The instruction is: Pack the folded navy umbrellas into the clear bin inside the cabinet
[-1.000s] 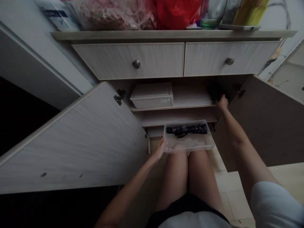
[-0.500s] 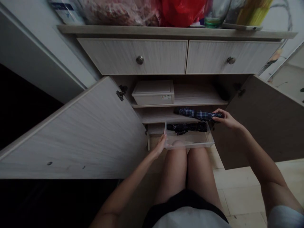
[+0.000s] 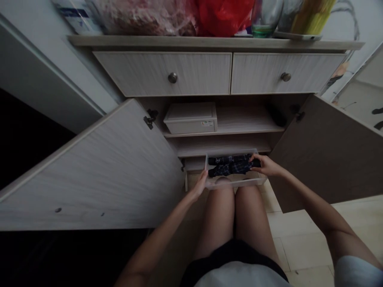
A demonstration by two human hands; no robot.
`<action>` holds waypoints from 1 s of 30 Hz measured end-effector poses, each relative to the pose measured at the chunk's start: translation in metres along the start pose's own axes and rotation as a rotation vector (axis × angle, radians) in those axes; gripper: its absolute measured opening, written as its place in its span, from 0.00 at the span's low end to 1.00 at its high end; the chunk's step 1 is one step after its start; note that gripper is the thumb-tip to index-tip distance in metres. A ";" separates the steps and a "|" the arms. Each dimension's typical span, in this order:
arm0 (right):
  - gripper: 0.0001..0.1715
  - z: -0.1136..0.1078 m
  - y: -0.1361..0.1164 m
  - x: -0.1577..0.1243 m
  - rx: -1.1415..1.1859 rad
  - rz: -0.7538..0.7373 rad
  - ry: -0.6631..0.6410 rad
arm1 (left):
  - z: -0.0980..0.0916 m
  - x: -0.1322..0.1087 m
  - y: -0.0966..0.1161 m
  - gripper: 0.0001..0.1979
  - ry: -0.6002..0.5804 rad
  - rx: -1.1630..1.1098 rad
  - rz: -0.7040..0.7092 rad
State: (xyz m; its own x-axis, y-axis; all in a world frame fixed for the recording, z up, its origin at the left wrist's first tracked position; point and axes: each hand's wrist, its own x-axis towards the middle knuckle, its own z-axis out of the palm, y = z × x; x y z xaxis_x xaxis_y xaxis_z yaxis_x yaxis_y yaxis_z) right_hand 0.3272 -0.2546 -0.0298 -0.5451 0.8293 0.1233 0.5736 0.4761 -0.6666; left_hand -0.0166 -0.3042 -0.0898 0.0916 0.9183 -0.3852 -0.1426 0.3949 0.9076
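Note:
A clear plastic bin point(image 3: 239, 183) rests at my knees in front of the cabinet. My left hand point(image 3: 200, 185) grips its left end. Inside, along the far wall, lies a dark folded umbrella point(image 3: 229, 160). Nearer to me, a blue plaid folded umbrella point(image 3: 231, 169) lies beside it, its right end held by my right hand point(image 3: 263, 164). The fingers of my right hand are closed round that end, inside the bin's right part.
Two cabinet doors stand open, the left door point(image 3: 119, 171) and the right door point(image 3: 332, 155). A white lidded box point(image 3: 191, 118) sits on the upper shelf point(image 3: 245, 119). Above are two knobbed drawers point(image 3: 164, 73); bags and a glass point(image 3: 266, 20) stand on top.
My right hand has moved down and left, lowering the plaid umbrella from above the bin into it, beside the other umbrella. My left hand stays on the bin. The view has shifted slightly.

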 end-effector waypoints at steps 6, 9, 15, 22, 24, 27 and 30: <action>0.17 0.010 -0.001 0.001 -0.347 0.019 -0.067 | -0.002 0.003 -0.004 0.27 0.029 0.032 0.005; 0.17 0.013 0.000 0.004 -0.439 0.012 -0.090 | 0.000 0.003 -0.003 0.26 0.054 0.038 -0.006; 0.14 -0.027 0.021 0.035 -0.248 0.027 -0.103 | 0.003 0.001 0.001 0.34 0.014 0.039 0.004; 0.26 -0.120 0.088 0.097 -0.575 0.653 0.528 | 0.000 0.007 -0.005 0.33 0.029 0.010 -0.010; 0.29 -0.135 0.104 0.106 -0.572 0.792 0.531 | -0.001 0.009 -0.007 0.31 0.070 0.012 -0.030; 0.31 -0.146 0.122 0.115 -0.530 0.907 0.496 | -0.003 0.010 -0.009 0.31 0.072 0.003 -0.030; 0.32 -0.148 0.133 0.120 -0.485 0.962 0.476 | -0.006 0.009 -0.009 0.33 0.058 0.013 -0.016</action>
State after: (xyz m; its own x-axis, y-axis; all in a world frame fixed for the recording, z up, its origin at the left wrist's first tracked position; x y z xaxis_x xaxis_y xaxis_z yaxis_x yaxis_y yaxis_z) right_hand 0.4285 -0.0489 0.0048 0.4637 0.8844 0.0527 0.8525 -0.4292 -0.2982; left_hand -0.0205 -0.2990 -0.1022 0.0364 0.9121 -0.4083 -0.1285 0.4095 0.9032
